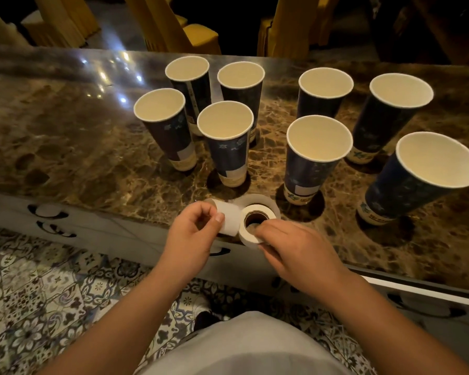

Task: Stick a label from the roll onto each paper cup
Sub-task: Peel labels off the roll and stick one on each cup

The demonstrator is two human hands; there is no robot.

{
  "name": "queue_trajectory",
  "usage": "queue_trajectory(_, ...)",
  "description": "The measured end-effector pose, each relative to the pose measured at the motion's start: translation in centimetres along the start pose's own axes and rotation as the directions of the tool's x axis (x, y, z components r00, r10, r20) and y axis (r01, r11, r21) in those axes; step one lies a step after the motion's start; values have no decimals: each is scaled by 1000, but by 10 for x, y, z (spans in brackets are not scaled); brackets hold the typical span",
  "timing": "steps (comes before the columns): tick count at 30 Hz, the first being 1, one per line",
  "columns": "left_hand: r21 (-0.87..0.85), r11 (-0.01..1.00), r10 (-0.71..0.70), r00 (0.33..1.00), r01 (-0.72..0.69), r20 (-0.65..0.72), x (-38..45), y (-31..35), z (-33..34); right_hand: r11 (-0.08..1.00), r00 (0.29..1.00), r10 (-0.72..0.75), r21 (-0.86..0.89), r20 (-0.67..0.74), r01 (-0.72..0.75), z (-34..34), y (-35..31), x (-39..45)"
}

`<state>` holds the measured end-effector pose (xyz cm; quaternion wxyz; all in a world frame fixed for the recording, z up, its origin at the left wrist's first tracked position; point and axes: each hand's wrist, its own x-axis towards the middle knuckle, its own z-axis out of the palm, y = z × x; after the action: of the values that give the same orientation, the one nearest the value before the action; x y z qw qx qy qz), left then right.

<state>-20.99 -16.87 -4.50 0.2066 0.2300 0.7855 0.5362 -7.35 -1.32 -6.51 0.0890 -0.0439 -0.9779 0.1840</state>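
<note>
Several tall dark-blue paper cups stand upright on a brown marble table point(73, 147). Four cluster at the left, among them a near cup point(229, 155) and a left cup point(168, 133), both with a white label low on the side. Four more stand at the right; the near middle cup point(309, 166) also carries a white label. The white label roll point(251, 226) is held just above the table's front edge. My right hand point(295, 250) grips the roll from below and the side. My left hand point(195, 234) pinches the loose white strip point(229, 219) pulled off the roll.
Yellow-covered chairs point(198, 33) stand behind the table in the dark. The floor point(38, 307) below the table edge has patterned tiles. The far-right cup point(417, 182) stands close to the right edge of the view.
</note>
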Motion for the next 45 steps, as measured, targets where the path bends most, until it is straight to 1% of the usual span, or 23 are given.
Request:
queue_trajectory(3,-96,987,127,992,-125,10,-4,2,-6,1000,1000,11,5,7,-11,-8,2,-3)
queue_trajectory(5,-159,973,175,983,-165,51,-7,7,-8,996,997,60,65,-47,-57,-10,1,-5)
queue_trajectory(8,-64,945,327,936,-322,127,-9,12,-8,954,984,137,284,-111,-101,-10,-10,-3)
queue_trajectory(11,150,773,569,778,-616,265,-7,16,-7,836,960,252,527,-125,-151,-11,-29,4)
queue_trajectory(14,261,546,679,602,-797,421,-6,17,-4,738,939,293,667,-181,-102,-8,-39,5)
queue_trajectory(15,264,524,691,585,-810,425,-8,17,-1,722,928,301,689,-221,-70,-7,-39,3)
queue_trajectory(16,260,549,694,606,-795,387,-11,16,2,674,910,342,736,-235,-64,-7,-38,-1)
queue_trajectory(17,236,619,680,661,-749,315,-15,15,5,570,882,427,816,-200,-91,-8,-38,-4)
queue_trajectory(18,191,725,626,748,-662,220,-20,15,8,392,837,534,911,-117,-123,-11,-39,-6)
queue_trajectory(20,70,935,342,936,-347,78,-28,21,13,-36,735,668,991,117,-126,-15,-40,-9)
queue_trajectory(21,52,988,140,985,-146,104,-29,25,15,-195,696,685,975,214,-108,-16,-40,-10)
queue_trajectory(22,94,996,-27,983,11,180,-29,28,17,-315,664,689,945,290,-85,-17,-40,-10)
queue_trajectory(24,135,970,-238,904,202,356,-26,28,19,-471,619,680,881,392,-42,-21,-43,-9)
queue_trajectory(26,-13,913,-362,825,407,435,-25,30,23,-560,592,664,828,457,-12,-23,-47,-7)
queue_trajectory(28,-270,721,-462,734,638,499,-23,35,28,-616,588,642,788,493,13,-24,-50,-7)
queue_trajectory(30,-415,517,-491,656,749,573,-24,42,32,-650,595,618,760,513,19,-23,-52,-8)
queue_trajectory(31,-436,479,-494,645,762,583,-24,45,33,-661,600,608,750,521,19,-23,-53,-8)
queue_trajectory(36,-530,498,-494,727,686,477,-23,47,40,-700,567,611,712,552,61,-19,-50,-11)
queue_trajectory(39,-554,598,-439,815,579,379,-19,43,37,-644,538,671,760,510,82,-21,-42,-15)
queue_trajectory(41,-524,700,-393,874,486,287,-16,39,34,-502,508,751,865,422,23,-25,-34,-18)
queue_trajectory(42,-497,747,-375,897,442,234,-14,37,32,-389,489,798,921,352,-29,-27,-30,-20)
queue_trajectory(44,-414,835,-334,932,363,144,-12,35,28,-102,448,876,976,180,-194,-32,-26,-22)
queue_trajectory(45,-354,877,-299,946,324,125,-12,36,26,51,458,885,960,84,-277,-35,-25,-23)
